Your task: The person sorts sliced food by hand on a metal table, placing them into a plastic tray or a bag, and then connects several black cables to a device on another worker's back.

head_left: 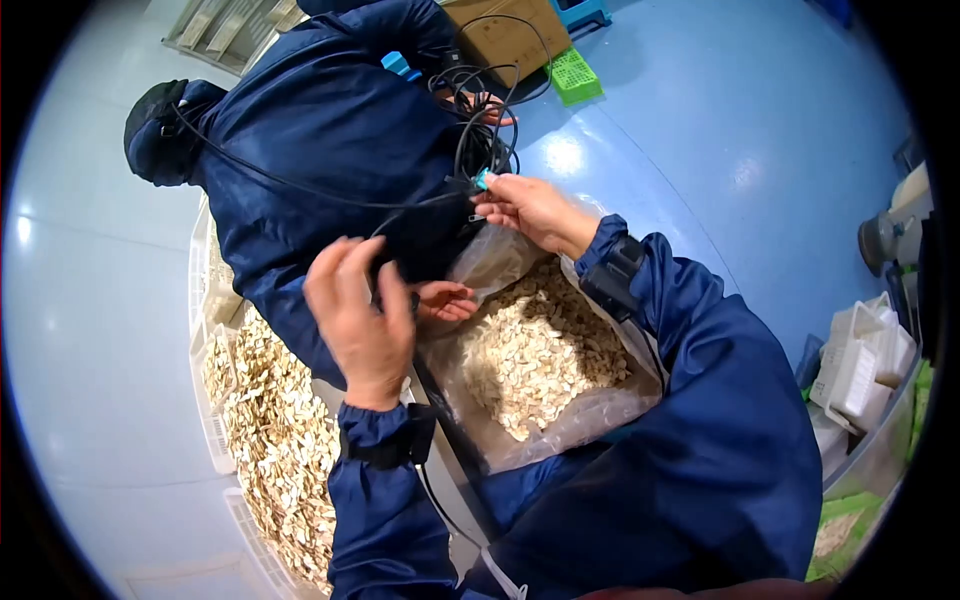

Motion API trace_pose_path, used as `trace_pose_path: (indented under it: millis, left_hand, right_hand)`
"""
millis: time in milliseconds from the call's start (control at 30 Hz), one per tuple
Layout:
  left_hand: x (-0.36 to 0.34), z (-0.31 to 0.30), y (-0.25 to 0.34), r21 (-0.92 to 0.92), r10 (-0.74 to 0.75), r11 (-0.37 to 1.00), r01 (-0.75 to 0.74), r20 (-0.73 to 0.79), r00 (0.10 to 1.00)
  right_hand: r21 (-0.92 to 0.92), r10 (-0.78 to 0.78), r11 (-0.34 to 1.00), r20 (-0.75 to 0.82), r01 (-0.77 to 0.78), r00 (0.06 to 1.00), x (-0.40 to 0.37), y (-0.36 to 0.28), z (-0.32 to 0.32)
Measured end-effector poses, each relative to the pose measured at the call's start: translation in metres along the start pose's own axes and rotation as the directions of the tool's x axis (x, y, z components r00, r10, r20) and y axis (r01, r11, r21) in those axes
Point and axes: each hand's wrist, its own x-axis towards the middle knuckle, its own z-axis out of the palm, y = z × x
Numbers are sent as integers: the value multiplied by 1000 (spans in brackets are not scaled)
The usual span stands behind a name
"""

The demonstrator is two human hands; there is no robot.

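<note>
My right hand (540,212) is closed in a pinch on a small turquoise clip (482,180) by a black cable (400,205). The cable runs from the co-worker's cap to a loose coil (480,125) at their side. My left hand (362,325) is raised in front of the co-worker's dark blue jacket (350,120), its fingers spread, slightly blurred and holding nothing. Beneath my hands stands a box lined with a clear plastic bag (510,452), full of pale dried slices (545,350). A co-worker's hand (445,300) rests near the bag's edge.
More pale slices (280,440) lie in white crates (215,420) on the left. A cardboard box (510,40) and a green crate (575,78) stand on the blue floor at the back. White plastic baskets (850,365) are stacked at the right.
</note>
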Motion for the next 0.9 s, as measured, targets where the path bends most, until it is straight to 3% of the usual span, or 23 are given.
trace_pose_path:
  millis: [200, 233, 333, 367, 433, 467, 500, 533, 567, 600, 667, 733, 900]
  left_hand:
    - [17, 53, 2, 194, 221, 933, -302, 355, 909]
    - [16, 60, -2, 274, 269, 889, -368, 340, 901]
    - [14, 71, -12, 271, 19, 948, -165, 470, 883]
    - [7, 76, -22, 310, 123, 915, -259, 398, 909]
    - [4, 77, -24, 323, 121, 910, -261, 394, 911]
    - [3, 77, -24, 332, 115, 907, -258, 394, 912]
    - [3, 74, -22, 329, 103, 909, -257, 419, 902]
    - [1, 72, -24, 311, 117, 913, -264, 420, 900]
    - [0, 71, -25, 290, 134, 917, -273, 421, 897]
    - [0, 70, -25, 265, 156, 921, -285, 419, 894]
    - [0, 69, -23, 247, 168, 926, -286, 408, 897]
    - [0, 67, -21, 235, 175, 930, -281, 389, 905]
    - [-2, 70, -22, 256, 169, 927, -273, 365, 915]
  right_hand:
    - [-193, -24, 981, 19, 27, 1000, -12, 17, 16]
    - [-199, -27, 980, 20, 31, 999, -11, 20, 15]
    - [-346, 8, 938, 46, 9, 999, -7, 19, 9]
    - [-420, 41, 907, 84, -2, 996, -5, 14, 5]
    - [-608, 92, 794, 158, 23, 983, -4, -6, -8]
    - [-683, 97, 730, 121, 12, 988, 4, -20, -21]
    - [-699, -41, 709, 94, 95, 995, 12, -33, -34]
    - [-694, -272, 686, 35, 220, 962, 28, -42, -52]
    - [-647, -383, 727, -106, 229, 918, 25, -63, -48]
    - [-521, -437, 802, -177, 293, 882, 33, -77, -46]
    - [-474, -407, 841, -234, 261, 883, 50, -104, -44]
    - [-442, -391, 843, -114, 306, 913, 64, -125, -36]
    - [-594, -400, 661, 239, 459, 885, 59, -148, 30]
